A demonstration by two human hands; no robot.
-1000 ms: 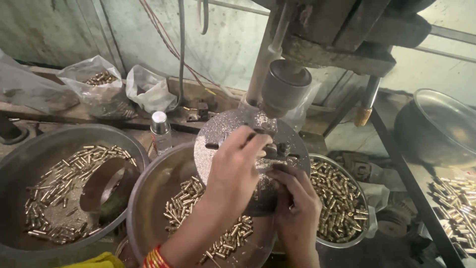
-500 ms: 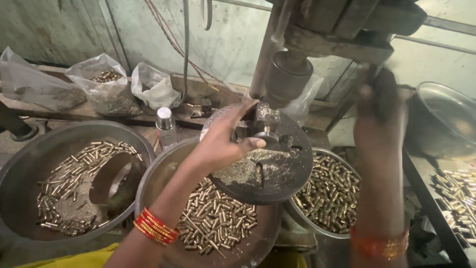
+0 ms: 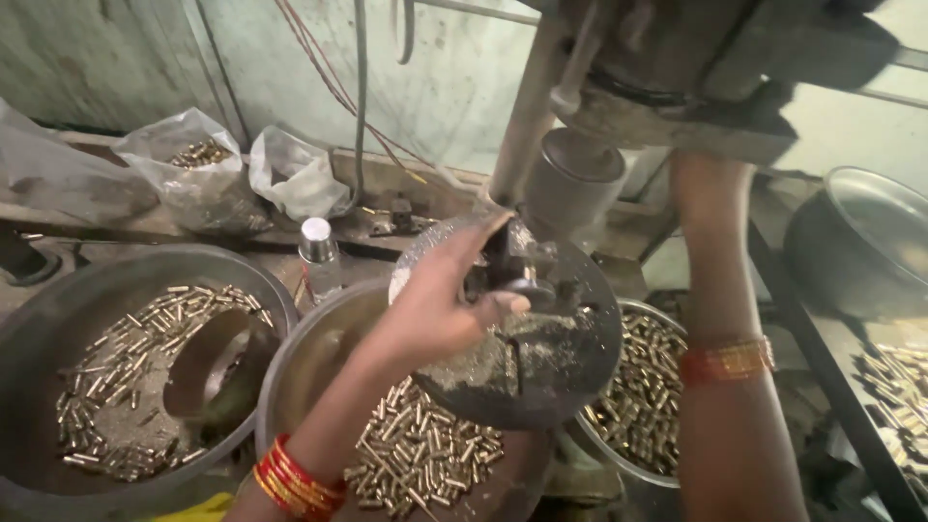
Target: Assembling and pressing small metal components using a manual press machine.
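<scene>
Left hand [image 3: 440,304]: centre of the frame, fingers loosely curled, thumb and fingertips touching a small dark fixture [image 3: 517,271] on the round machine table [image 3: 551,372]; whether it pinches a piece is not clear.
Right hand: arm with red bangles [image 3: 725,360] rises at right of centre; the hand is hidden behind the machine head [image 3: 696,68], so its grip cannot be told.
Round table: dark, dusted with metal filings, centre of the frame, partly covering the pans below.
Below: middle pan [image 3: 309,353] with brass pieces [image 3: 416,454]; a second pan [image 3: 619,464] at lower right, half hidden.
Left: large pan [image 3: 39,319] with scattered brass pieces.
Upper left: plastic bags [image 3: 193,174], small bottle [image 3: 319,256].
Right edge: empty-looking steel bowl [image 3: 860,242], cut off.
</scene>
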